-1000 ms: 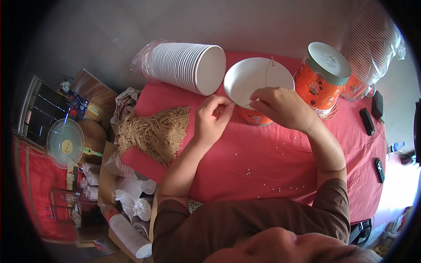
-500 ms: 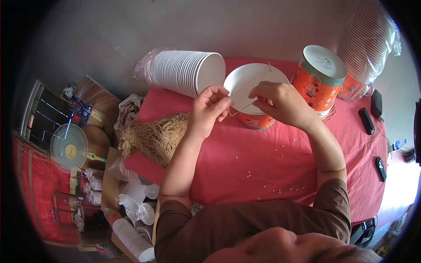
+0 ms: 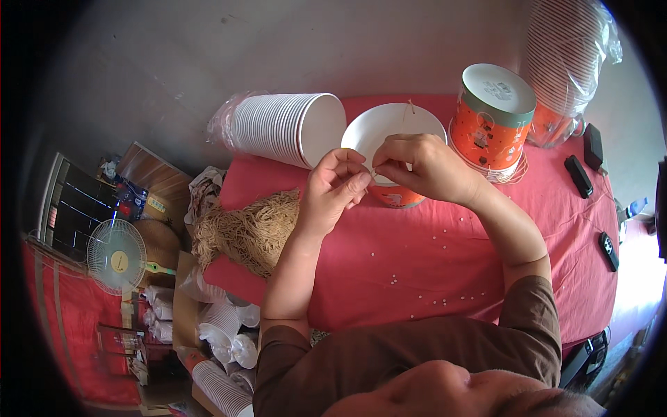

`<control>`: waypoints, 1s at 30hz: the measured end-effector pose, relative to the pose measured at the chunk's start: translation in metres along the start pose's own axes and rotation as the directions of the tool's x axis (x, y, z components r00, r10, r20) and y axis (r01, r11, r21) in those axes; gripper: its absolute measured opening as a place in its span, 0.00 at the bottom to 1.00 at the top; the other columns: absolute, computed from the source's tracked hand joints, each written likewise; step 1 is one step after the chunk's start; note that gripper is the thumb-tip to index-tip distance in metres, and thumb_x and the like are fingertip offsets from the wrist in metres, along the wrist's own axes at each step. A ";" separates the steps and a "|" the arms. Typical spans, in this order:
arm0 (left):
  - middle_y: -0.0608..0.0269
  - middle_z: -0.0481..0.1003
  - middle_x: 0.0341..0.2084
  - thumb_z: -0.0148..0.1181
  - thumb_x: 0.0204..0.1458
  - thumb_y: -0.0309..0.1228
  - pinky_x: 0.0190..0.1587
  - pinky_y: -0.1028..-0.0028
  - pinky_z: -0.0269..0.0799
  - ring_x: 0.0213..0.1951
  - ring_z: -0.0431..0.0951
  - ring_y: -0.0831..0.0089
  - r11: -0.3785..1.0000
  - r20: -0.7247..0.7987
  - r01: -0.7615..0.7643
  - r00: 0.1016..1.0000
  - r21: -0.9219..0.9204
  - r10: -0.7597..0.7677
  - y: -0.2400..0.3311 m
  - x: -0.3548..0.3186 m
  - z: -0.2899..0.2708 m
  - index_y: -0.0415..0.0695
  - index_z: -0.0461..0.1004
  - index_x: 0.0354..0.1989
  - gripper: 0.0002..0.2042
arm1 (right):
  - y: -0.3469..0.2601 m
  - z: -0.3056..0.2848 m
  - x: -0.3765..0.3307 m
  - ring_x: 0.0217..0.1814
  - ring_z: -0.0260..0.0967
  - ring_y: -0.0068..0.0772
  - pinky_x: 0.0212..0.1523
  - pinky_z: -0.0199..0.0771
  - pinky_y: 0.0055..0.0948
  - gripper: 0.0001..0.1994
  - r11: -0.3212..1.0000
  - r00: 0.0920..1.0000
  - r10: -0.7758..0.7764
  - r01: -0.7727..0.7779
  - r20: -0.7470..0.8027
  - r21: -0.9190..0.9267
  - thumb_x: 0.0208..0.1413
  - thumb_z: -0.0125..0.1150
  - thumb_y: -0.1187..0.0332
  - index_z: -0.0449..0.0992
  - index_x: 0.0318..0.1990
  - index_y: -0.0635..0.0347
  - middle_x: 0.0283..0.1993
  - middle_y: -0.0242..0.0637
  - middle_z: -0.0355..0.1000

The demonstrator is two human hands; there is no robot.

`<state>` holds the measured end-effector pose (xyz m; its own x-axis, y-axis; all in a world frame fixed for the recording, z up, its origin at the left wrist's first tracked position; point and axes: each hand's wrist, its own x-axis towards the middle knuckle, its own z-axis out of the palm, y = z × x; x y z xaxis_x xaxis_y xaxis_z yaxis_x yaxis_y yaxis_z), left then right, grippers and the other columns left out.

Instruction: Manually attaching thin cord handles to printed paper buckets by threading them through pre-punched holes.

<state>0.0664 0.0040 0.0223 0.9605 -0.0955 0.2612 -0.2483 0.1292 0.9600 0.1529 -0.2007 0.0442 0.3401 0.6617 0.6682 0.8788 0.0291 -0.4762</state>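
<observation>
Both my hands meet over the near rim of a white-lined orange paper bucket (image 3: 396,117), which stands upright on the table. My left hand (image 3: 335,182) pinches a thin tan cord (image 3: 372,172) between thumb and forefinger, its other fingers curled. Closed in a pinch on the same cord, my right hand (image 3: 420,167) almost touches the left fingertips. Another bit of cord pokes up at the bucket's far rim. The fingers hide most of the cord and part of the near rim.
Left of the bucket lies a nested stack of white buckets (image 3: 271,128), with a bundle of tan cords (image 3: 253,233) nearer me. Upside-down orange buckets (image 3: 492,135) stand at right, by a plastic-wrapped stack (image 3: 564,62). Small white discs dot the red cloth (image 3: 361,292). Black devices (image 3: 578,177) lie far right.
My right hand has come in toward my left, and the fingertips are now almost together on the cord. The whole view has shifted slightly.
</observation>
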 end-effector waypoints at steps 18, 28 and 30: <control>0.60 0.80 0.25 0.63 0.55 0.21 0.29 0.78 0.71 0.27 0.77 0.81 0.793 -0.147 -0.172 0.938 0.584 0.312 -0.009 -0.004 0.017 0.34 0.78 0.36 0.04 | -0.014 -0.012 0.000 0.31 0.71 0.26 0.34 0.73 0.29 0.10 0.959 0.976 0.153 -0.184 0.153 0.217 0.58 0.59 0.79 0.75 0.47 0.65 0.29 0.34 0.72; 0.74 0.74 0.24 0.62 0.59 0.26 0.26 0.85 0.62 0.24 0.68 0.89 0.975 -0.089 -0.034 0.995 0.220 0.054 -0.008 -0.004 0.004 0.36 0.78 0.38 0.05 | 0.005 0.001 0.002 0.35 0.74 0.31 0.35 0.75 0.29 0.11 0.996 0.996 0.073 -0.070 -0.056 0.061 0.54 0.62 0.81 0.75 0.45 0.65 0.36 0.37 0.74; 0.75 0.66 0.20 0.59 0.60 0.25 0.19 0.84 0.45 0.18 0.54 0.90 0.999 -0.100 0.031 0.995 0.039 -0.027 -0.007 -0.003 0.002 0.37 0.76 0.41 0.05 | 0.007 0.001 0.002 0.32 0.74 0.33 0.32 0.76 0.30 0.11 0.999 0.993 -0.019 0.013 -0.118 -0.053 0.51 0.64 0.81 0.77 0.42 0.64 0.38 0.37 0.74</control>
<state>0.0655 0.0014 0.0147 0.9746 0.0000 0.2238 -0.2230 0.0872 0.9709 0.1590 -0.1981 0.0416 0.3601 0.5678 0.7402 0.8997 -0.0016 -0.4365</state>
